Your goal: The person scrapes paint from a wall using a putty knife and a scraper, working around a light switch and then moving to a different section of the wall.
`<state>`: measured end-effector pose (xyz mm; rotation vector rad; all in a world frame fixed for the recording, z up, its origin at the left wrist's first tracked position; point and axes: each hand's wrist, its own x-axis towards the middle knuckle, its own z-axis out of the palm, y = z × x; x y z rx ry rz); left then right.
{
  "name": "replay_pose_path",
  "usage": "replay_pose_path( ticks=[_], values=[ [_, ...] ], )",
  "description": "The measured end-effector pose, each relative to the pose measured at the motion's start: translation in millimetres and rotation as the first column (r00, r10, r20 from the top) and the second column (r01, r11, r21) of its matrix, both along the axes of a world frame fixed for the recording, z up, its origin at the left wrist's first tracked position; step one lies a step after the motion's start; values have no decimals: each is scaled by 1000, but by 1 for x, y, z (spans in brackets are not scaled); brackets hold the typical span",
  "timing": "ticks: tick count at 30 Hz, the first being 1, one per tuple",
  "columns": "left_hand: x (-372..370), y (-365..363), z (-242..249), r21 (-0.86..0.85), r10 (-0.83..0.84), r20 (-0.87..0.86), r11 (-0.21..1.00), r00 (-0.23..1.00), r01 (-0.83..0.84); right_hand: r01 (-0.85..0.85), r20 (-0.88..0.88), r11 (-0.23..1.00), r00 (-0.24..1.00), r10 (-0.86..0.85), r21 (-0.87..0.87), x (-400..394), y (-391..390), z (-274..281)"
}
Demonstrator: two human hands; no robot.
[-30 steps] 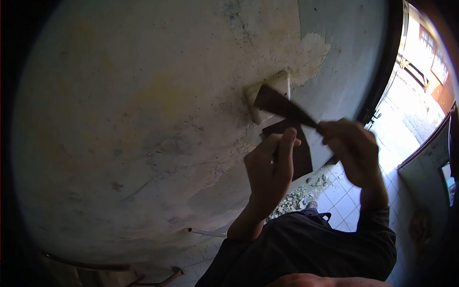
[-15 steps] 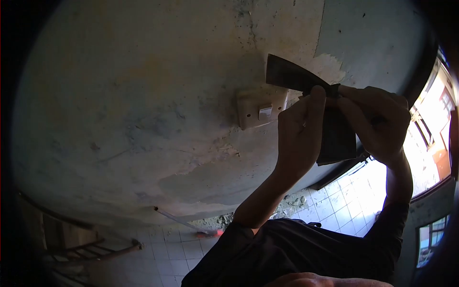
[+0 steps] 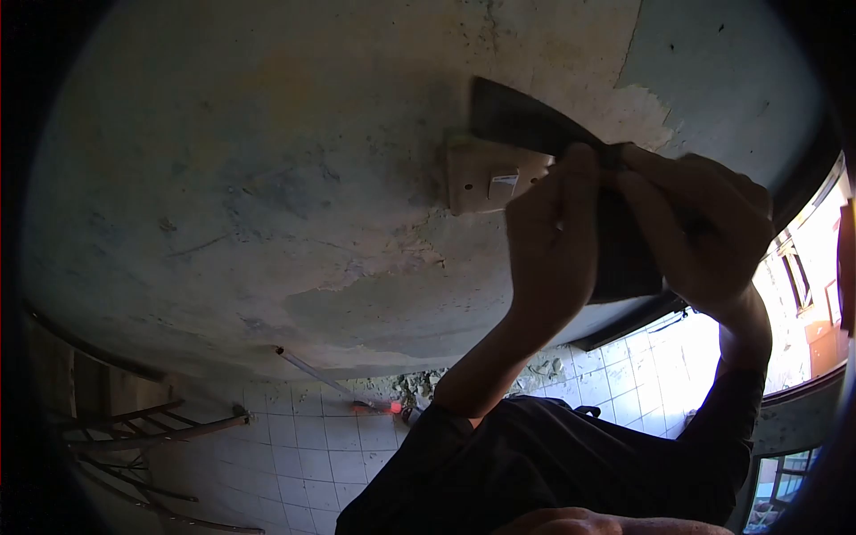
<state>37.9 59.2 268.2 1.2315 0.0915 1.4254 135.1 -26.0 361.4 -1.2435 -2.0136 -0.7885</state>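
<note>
A dark, flat sheet is bent or folded, with one flap reaching left over the wall and another part hanging down between my hands. My left hand pinches it near the middle with the thumb on top. My right hand grips it just to the right, fingertips close to the left thumb. Behind my left hand, a wall switch plate with a white rocker is partly hidden. What the sheet is made of cannot be made out.
The wall has peeling paint and stains. Below lie a tiled floor, debris along the wall's foot, and a pale tube or rod near a red glowing item. A wooden ladder-like frame stands lower left; bright openings show right.
The view has shifted a little. The sheet's left flap has moved slightly left and up against the switch plate, and both hands keep their hold.
</note>
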Motion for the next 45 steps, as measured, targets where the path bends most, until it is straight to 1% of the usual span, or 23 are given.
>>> replay_pose_path(
  ticks=[2,3,4,8,9,12,14,15,17,18,20,23,26,27,29,30,32,35,37,41,42,43,45],
  values=[
    [-7,2,2,-83,1,-8,997,1000,-2,-25,-36,999,999,24,-23,-1,0,-2],
    [-6,2,4,-78,-4,-1,997,1000,4,-56,-61,998,997,53,-41,-2,1,-1],
    [-6,1,5,-39,-7,-12,999,1000,6,-2,37,1000,999,2,-12,-3,-4,3],
    [-6,1,2,-5,-14,-67,1000,998,14,54,-6,998,999,-54,-10,-3,-9,-3],
    [-6,-1,2,-7,-24,-72,1000,997,23,16,7,1000,1000,-16,6,-8,-4,-1],
    [-8,-2,4,-83,-60,17,995,998,61,0,19,999,1000,-1,42,-5,-9,-3],
    [-9,2,0,92,21,-138,996,990,-8,15,21,998,1000,-16,53,-9,-11,-1],
    [-7,1,0,89,17,-140,996,990,-4,43,0,999,999,-43,18,-15,-11,0],
    [-2,-3,0,-92,-63,72,993,995,70,82,-31,997,996,-82,-12,-17,-15,-1],
    [-3,-3,-1,-89,-67,70,993,995,74,61,-9,998,998,-61,-12,-16,-15,-1],
    [-7,-1,-1,50,-12,11,999,1000,11,40,21,999,999,-40,-10,-16,-13,-4],
    [-7,-4,4,16,65,5,998,998,-65,33,20,997,999,-35,69,-15,-11,-9],
    [-14,-4,-1,-90,-39,43,995,998,42,15,-40,1000,999,-15,-14,-24,-8,-7],
    [-14,-2,-1,-89,-37,46,995,998,41,13,-36,1000,999,-14,-12,-22,-9,-7],
    [-13,-2,-1,26,33,-109,999,993,-31,39,2,998,999,-39,41,-17,-12,-7],
    [-14,-2,-1,21,33,-112,999,993,-31,43,15,998,999,-44,50,-22,-10,-6],
    [-14,-2,-2,-87,-57,62,994,996,63,38,-3,999,999,-38,33,-28,-7,-7],
    [-16,-5,1,-44,-36,54,998,998,38,9,8,1000,1000,-9,6,-30,-10,-4],
    [-15,-5,3,-77,-49,75,996,996,54,29,11,998,1000,-29,60,-27,-10,-9],
    [-15,-11,3,-117,-60,69,991,996,68,41,-10,999,999,-41,15,-31,-12,-8],
    [-13,-10,1,-116,-59,71,991,996,67,26,35,997,999,-28,69,-29,-10,-9],
    [-9,-5,-3,-98,0,63,995,998,6,0,85,993,996,-11,121,-27,-6,-9],
    [-9,-8,-6,-83,44,37,996,998,-41,-31,42,995,999,28,95,-31,2,-12]
  ],
)
